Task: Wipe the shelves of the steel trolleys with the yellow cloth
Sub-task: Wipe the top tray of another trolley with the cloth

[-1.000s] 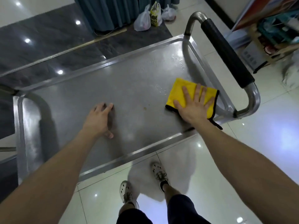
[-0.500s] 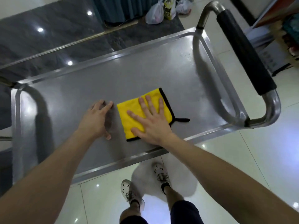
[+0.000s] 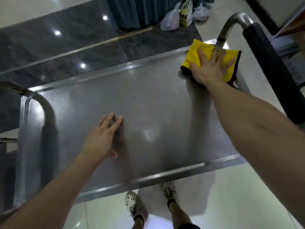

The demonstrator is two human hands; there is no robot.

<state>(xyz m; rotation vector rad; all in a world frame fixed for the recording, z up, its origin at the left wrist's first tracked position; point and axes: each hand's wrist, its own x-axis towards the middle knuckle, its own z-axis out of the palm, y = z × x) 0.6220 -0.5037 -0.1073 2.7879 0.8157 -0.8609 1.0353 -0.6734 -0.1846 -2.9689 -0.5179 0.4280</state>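
Observation:
The steel trolley's top shelf point(image 3: 148, 103) fills the middle of the head view. A folded yellow cloth point(image 3: 196, 52) with a black edge lies in the shelf's far right corner, against the base of the handle post. My right hand point(image 3: 209, 68) presses flat on the cloth, fingers spread. Flat on the bare steel near the shelf's middle left rests my left hand point(image 3: 102, 139), holding nothing, fingers apart.
The trolley's push handle with a black grip point(image 3: 270, 71) runs along the right side. Plastic bags point(image 3: 179, 17) sit on the floor by a teal curtain beyond the trolley. A dark floor strip point(image 3: 66, 47) lies behind it. My feet point(image 3: 148, 200) stand at the near rim.
My right hand has swept the yellow cloth from the near right, across the middle next to my left hand, then out to the far right corner. My left hand stayed put.

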